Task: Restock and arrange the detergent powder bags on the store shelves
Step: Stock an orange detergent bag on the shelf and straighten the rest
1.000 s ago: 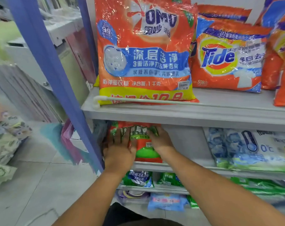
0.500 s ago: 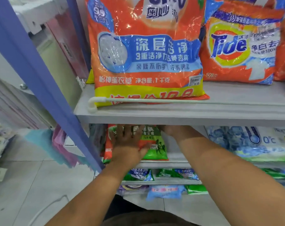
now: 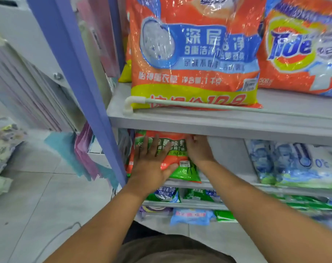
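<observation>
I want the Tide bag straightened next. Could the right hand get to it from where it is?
Probably yes. The right hand grips the orange-green bag one shelf below, so it must let go first. The Tide bag stands up and to the right, its front uncovered; only the thin rail crosses below.

"Tide" is printed on the orange bag [image 3: 301, 48] on the upper shelf. "10.9" and "3" are read on the large orange bag [image 3: 195, 54] beside it. "0°C" is shown on the blue-white bag [image 3: 301, 164] below.
</observation>
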Action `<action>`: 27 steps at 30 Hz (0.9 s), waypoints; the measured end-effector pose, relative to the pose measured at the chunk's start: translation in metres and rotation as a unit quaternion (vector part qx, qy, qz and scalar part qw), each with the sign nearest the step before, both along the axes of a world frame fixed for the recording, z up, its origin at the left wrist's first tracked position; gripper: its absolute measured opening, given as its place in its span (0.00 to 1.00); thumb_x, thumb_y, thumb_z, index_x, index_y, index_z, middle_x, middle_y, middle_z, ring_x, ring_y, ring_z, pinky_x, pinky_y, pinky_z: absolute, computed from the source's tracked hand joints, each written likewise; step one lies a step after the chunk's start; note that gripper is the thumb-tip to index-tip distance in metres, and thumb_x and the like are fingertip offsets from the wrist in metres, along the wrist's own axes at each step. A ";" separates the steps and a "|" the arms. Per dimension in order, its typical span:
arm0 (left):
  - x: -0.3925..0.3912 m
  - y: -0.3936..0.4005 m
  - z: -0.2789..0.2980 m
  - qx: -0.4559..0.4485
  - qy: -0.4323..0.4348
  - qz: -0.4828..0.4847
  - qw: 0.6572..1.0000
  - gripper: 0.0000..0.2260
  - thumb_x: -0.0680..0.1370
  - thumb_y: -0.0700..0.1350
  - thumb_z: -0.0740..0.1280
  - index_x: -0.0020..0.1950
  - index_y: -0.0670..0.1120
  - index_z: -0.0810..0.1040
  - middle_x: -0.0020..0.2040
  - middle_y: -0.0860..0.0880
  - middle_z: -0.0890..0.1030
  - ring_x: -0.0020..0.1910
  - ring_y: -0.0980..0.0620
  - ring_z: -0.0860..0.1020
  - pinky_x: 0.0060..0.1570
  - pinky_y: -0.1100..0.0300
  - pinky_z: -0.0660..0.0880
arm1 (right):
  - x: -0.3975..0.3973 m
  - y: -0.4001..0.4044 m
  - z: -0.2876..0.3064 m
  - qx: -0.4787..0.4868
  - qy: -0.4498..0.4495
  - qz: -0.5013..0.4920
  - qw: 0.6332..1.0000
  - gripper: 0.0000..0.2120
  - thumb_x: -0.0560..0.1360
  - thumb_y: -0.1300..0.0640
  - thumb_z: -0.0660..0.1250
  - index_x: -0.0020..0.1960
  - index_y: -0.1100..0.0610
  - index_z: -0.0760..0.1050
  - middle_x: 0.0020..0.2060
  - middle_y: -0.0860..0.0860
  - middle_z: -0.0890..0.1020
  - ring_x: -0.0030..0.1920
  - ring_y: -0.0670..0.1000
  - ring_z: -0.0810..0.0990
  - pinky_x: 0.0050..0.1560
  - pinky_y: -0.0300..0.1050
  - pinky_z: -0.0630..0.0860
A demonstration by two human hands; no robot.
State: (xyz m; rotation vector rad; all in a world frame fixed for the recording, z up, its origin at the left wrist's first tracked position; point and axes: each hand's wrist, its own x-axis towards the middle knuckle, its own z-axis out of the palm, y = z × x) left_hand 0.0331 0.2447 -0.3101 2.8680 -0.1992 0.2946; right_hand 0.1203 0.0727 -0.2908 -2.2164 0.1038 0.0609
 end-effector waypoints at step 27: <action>-0.073 -0.093 0.080 0.031 0.201 0.103 0.974 0.28 0.83 0.60 0.57 0.82 0.57 0.57 0.83 0.43 0.53 0.82 0.39 0.49 0.78 0.43 0.51 | -0.118 -0.158 0.027 -0.346 0.101 0.234 0.903 0.32 0.83 0.42 0.55 0.82 0.52 0.52 0.82 0.56 0.55 0.80 0.59 0.55 0.78 0.56 0.58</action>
